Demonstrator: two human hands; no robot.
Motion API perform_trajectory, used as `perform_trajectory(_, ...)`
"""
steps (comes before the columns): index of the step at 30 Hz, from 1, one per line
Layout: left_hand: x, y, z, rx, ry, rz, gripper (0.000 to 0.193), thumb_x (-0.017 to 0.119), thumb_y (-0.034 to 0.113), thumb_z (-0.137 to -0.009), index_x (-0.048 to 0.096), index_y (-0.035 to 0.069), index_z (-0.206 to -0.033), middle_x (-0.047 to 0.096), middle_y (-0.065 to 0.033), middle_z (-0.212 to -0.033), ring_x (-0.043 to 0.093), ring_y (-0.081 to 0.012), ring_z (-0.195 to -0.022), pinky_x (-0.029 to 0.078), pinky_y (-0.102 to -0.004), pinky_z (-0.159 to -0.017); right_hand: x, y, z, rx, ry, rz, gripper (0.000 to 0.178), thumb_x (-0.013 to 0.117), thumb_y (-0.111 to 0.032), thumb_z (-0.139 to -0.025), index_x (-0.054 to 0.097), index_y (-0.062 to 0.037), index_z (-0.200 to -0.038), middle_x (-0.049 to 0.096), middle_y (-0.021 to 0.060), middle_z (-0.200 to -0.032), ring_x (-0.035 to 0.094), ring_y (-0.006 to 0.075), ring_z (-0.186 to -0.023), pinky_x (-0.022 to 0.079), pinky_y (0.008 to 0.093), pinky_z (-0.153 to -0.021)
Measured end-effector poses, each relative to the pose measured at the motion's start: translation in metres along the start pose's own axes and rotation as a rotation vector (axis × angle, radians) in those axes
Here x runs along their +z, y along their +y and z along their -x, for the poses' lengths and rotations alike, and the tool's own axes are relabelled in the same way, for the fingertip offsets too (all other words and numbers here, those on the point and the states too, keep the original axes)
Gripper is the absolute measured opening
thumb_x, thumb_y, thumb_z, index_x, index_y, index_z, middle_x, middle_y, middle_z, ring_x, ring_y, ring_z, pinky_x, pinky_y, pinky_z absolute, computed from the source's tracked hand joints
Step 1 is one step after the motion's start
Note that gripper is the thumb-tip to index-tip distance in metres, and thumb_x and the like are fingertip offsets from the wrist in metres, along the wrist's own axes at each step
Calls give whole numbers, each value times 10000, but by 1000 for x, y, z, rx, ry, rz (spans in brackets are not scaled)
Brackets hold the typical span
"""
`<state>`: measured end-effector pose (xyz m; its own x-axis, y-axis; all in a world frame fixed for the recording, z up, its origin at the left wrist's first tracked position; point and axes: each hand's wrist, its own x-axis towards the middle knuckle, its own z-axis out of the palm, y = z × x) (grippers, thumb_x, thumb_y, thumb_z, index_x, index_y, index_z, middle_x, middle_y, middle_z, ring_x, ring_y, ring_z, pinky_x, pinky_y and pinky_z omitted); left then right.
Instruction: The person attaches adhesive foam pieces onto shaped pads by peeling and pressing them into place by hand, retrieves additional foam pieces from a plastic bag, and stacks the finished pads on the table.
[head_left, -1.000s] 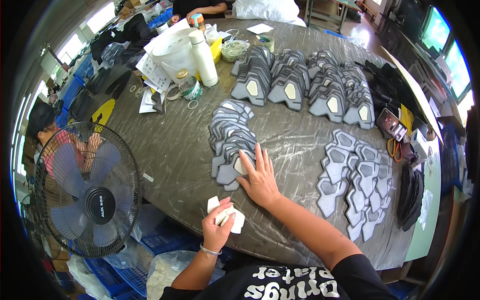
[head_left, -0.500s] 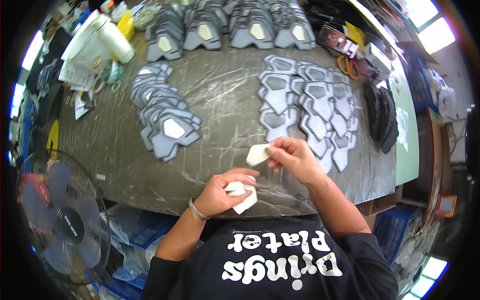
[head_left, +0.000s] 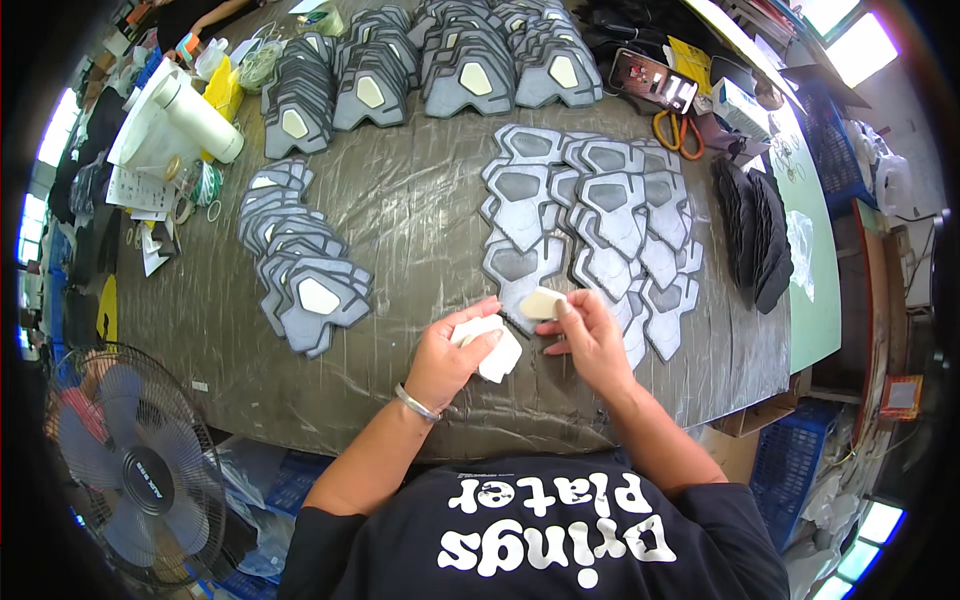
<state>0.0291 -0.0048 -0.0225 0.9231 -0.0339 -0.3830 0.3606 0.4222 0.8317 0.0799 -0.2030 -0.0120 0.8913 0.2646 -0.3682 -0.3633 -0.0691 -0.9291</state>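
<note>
The small pads [head_left: 488, 345] in the hands were white. Grey cut pieces [head_left: 590, 220] on the right had darker centres; those on the left [head_left: 305, 290] showed pale centres. The table cover [head_left: 420, 210] was brownish-grey, the far scissors [head_left: 675, 130] orange-handled.

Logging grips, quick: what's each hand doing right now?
Left hand: closed on a small stack of white pads.
Right hand: fingertips pinching a single cream pad over a grey cut piece.

The right hand [head_left: 590, 335] has carried its white pad [head_left: 541, 302] onto a grey piece [head_left: 520, 270].
</note>
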Motion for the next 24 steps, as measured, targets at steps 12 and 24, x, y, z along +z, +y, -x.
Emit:
perform_trajectory(12,-11,7,83,-153,-92,-465,332,692,62,-816,657,15,-1143,659,-59,-1084,618,-118,-965,491,-262,-849,-14,10,56,155,-409,50,179,534,-148,-982,522,15,-1057,653,82,-1015,638,96,-816,516,238,-681)
perform_trajectory(24,0,17,76,-124,28,34,373,637,23,-857,595,-12,-1226,661,-54,-1033,618,-105,-919,500,-244,-798,-11,-11,49,-262,-253,206,179,585,14,-901,643,29,-1070,653,72,-920,623,110,-778,500,213,-731)
